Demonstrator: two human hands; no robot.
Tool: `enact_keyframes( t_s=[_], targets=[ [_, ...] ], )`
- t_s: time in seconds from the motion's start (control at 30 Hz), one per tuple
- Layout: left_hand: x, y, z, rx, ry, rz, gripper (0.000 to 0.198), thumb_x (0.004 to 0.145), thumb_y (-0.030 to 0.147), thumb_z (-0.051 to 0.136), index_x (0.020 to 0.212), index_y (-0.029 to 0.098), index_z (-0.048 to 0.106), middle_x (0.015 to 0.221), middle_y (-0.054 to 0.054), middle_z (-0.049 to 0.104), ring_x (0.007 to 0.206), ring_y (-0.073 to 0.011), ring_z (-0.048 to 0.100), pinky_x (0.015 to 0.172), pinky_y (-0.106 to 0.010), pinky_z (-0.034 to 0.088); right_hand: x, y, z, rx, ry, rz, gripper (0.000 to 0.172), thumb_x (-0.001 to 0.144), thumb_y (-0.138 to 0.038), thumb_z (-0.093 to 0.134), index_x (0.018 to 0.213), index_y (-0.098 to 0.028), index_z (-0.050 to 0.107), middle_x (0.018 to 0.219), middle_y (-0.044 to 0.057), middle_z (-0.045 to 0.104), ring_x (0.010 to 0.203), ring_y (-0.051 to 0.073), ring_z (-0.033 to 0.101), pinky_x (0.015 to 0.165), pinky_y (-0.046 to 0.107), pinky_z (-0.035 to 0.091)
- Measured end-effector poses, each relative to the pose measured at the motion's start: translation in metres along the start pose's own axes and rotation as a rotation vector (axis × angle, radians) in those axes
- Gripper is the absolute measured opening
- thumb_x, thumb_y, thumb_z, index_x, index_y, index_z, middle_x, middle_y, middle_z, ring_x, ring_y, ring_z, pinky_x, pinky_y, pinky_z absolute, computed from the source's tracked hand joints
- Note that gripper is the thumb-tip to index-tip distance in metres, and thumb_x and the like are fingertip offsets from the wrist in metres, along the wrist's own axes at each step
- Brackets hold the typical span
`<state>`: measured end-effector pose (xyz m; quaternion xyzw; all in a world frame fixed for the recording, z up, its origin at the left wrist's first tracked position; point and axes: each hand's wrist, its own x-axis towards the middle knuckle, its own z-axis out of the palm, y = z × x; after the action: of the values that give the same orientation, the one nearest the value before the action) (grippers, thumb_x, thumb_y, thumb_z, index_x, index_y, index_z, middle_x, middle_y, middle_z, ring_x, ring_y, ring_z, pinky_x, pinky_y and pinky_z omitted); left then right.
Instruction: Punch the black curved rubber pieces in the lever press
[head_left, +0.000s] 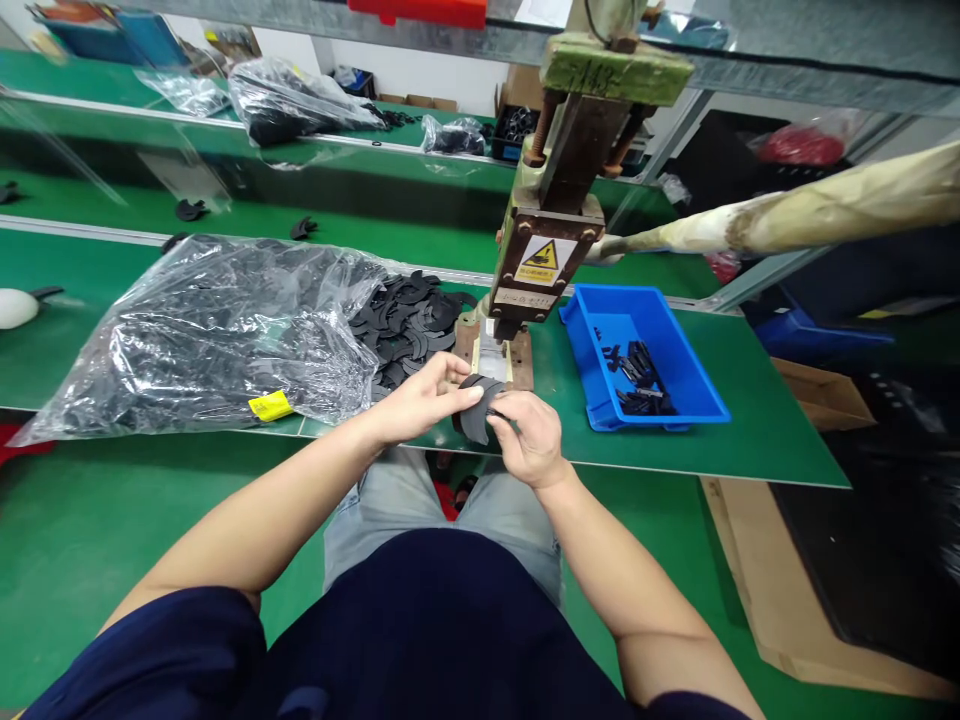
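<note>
Item: navy shirt point(450, 620), worn, filling the foreground. Item: left hand point(427, 400), gripping a dark curved piece point(477, 415), possibly several together, just before the press point(551, 215). Item: right hand point(531, 430), its fingers closing on the piece's edge; whether they are pinching something separate, I cannot tell. Item: loose curved parts point(409, 325), many, lying beside a clear bag point(225, 320). Item: blue bin point(630, 315), holding small black pieces point(645, 365). Status, in my judgement: handling ongoing; which parts are finished is not showing.

Two hands point(427, 400) point(531, 437), one press point(551, 235), one blue bin point(637, 318).
</note>
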<state>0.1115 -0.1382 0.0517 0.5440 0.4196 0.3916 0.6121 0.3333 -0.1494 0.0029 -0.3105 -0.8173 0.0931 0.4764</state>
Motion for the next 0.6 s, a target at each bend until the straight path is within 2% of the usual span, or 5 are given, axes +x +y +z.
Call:
enact_keyframes(
  t_s=[0.1,0.2,0.27,0.43,0.6],
  targets=[
    [0.004,-0.004,-0.002,-0.12,-0.092,-0.134,0.052,0.076,0.059,0.091,0.098,0.017,0.068,0.089,-0.001,0.07,0.076,-0.0132,0.064,0.07,-0.024,0.052,0.001,0.003,-0.002,0.01,-0.02,0.037,0.026,0.098,-0.025,0.066,0.124,-0.026,0.067,0.105,0.008,0.079,0.094,0.022,0.076,0.083,0.04,0.063],
    [0.023,-0.012,-0.018,-0.148,0.026,-0.196,0.052,0.072,0.057,0.094,0.093,0.017,0.068,0.079,0.002,0.069,0.065,-0.0105,0.062,0.061,-0.021,0.05,-0.001,0.006,-0.009,0.014,0.009,0.159,0.039,0.097,-0.026,0.067,0.136,-0.026,0.062,0.108,0.009,0.076,0.098,0.023,0.074,0.087,0.042,0.064],
    [0.046,-0.018,-0.036,-0.123,0.133,-0.217,0.05,0.071,0.053,0.096,0.091,0.018,0.067,0.074,0.003,0.069,0.06,-0.01,0.061,0.057,-0.021,0.05,-0.006,0.008,-0.018,0.016,0.038,0.218,0.038,0.097,-0.023,0.066,0.134,-0.026,0.062,0.105,0.007,0.074,0.098,0.023,0.073,0.088,0.043,0.065],
    [0.131,-0.017,-0.073,0.007,0.277,-0.31,0.034,0.082,0.033,0.092,0.083,0.015,0.064,0.073,-0.002,0.07,0.063,-0.0131,0.066,0.063,-0.027,0.062,-0.031,0.005,-0.04,0.0,0.04,0.249,0.032,0.096,-0.019,0.064,0.127,-0.028,0.066,0.099,0.007,0.073,0.094,0.024,0.074,0.082,0.043,0.066],
    [0.224,0.012,-0.095,0.119,0.431,-0.235,0.03,0.092,0.03,0.084,0.084,0.016,0.058,0.077,-0.003,0.068,0.076,-0.0161,0.072,0.08,-0.032,0.065,-0.053,0.002,-0.063,-0.037,0.008,0.339,0.028,0.099,-0.02,0.062,0.125,-0.028,0.068,0.102,0.007,0.074,0.096,0.022,0.074,0.082,0.04,0.066]
  ],
)
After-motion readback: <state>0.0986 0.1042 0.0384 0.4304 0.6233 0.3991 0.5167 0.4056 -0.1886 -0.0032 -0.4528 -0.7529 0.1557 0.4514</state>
